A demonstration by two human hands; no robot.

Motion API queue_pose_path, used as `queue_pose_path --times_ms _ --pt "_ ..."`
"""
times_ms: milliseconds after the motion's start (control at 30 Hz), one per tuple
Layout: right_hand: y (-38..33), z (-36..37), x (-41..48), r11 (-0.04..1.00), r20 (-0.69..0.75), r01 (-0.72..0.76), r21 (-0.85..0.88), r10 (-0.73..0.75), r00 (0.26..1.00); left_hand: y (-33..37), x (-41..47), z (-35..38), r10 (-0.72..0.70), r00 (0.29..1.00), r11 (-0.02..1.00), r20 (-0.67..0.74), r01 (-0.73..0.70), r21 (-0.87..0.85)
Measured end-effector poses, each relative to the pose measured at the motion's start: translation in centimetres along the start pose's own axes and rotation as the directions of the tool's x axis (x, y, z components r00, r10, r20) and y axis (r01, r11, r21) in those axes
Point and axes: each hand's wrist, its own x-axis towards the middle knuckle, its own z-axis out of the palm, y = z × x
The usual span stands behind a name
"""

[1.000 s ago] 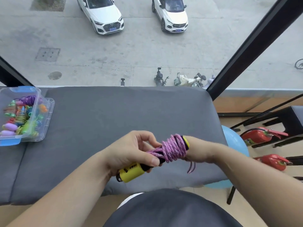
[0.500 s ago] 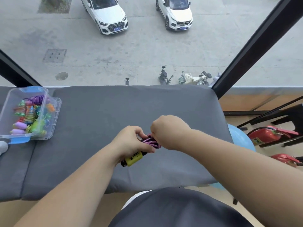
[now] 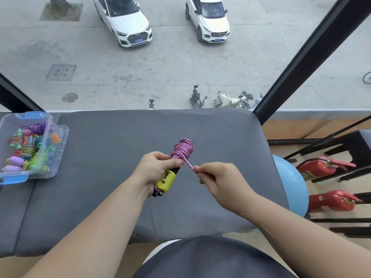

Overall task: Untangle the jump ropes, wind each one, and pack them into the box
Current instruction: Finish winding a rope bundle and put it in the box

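Ropes point(image 3: 28, 151), wound and coloured, fill the box point(image 3: 62, 140) at the left of the worktop point(image 3: 112, 177); mid-worktop the left hand point(image 3: 154, 169) grips the yellow handle point(image 3: 167, 181) of a purple rope point(image 3: 183, 149), right hand point(image 3: 217, 180) fingers point(image 3: 200, 169) pinching its loose end; ball point(image 3: 291, 183), extinguishers point(image 3: 321, 169) right.

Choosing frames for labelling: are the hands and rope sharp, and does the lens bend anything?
Head view: soft even daylight, no glare; the purple jump rope, left hand and right hand are sharp; the wide lens bows the far edge of the grey cushion; the box at the left border is slightly soft.
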Motion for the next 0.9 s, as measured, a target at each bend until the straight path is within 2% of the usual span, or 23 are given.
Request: queue_pose_path --times_ms 67,167,233,333,433,567,667,767,833,900 --pt "0.1 -0.8 -0.3 0.97 0.018 -0.104 0.221 0.103 0.995 0.8 -0.8 -0.1 0.017 0.992 0.998 0.125 -0.009 -0.062" --pt "0.4 -1.7 -0.4 0.8 0.121 -0.273 0.535 0.247 0.961 1.2 -2.3 0.4 0.067 0.929 0.983 0.365 0.001 -0.184" --pt "0.4 -2.2 -0.4 0.706 0.15 -0.298 0.643 0.264 0.953 1.0 -3.2 1.0 0.085 0.86 0.962 0.503 0.06 -0.266" --pt "-0.1 -2.6 -0.3 0.617 0.162 -0.284 0.734 0.248 0.955 0.7 -4.2 1.8 0.089 0.767 0.912 0.635 0.193 -0.362" --pt "-0.5 -2.7 0.1 0.598 0.154 -0.279 0.752 0.252 0.955 0.2 -4.4 1.7 0.073 0.75 0.851 0.657 0.297 -0.433" --pt "-0.4 -3.2 0.6 0.621 0.113 -0.28 0.732 0.295 0.949 -0.1 -4.2 1.4 0.012 0.827 0.885 0.562 0.253 -0.391" --pt "-0.6 -3.0 0.9 0.643 0.104 -0.273 0.715 0.289 0.952 0.0 -4.3 1.8 -0.027 0.859 0.88 0.511 0.263 -0.395" --pt "-1.1 -2.4 0.7 0.573 0.09 -0.246 0.782 0.287 0.954 -0.1 -4.4 2.4 -0.018 0.86 0.789 0.51 0.325 -0.522" --pt "-1.4 -2.3 0.6 0.487 0.099 -0.234 0.842 0.286 0.953 0.0 -4.3 2.8 0.015 0.842 0.722 0.54 0.364 -0.588" --pt "-1.8 -2.3 0.7 0.393 0.112 -0.217 0.894 0.273 0.956 0.2 -4.3 3.2 0.022 0.838 0.712 0.546 0.37 -0.597"
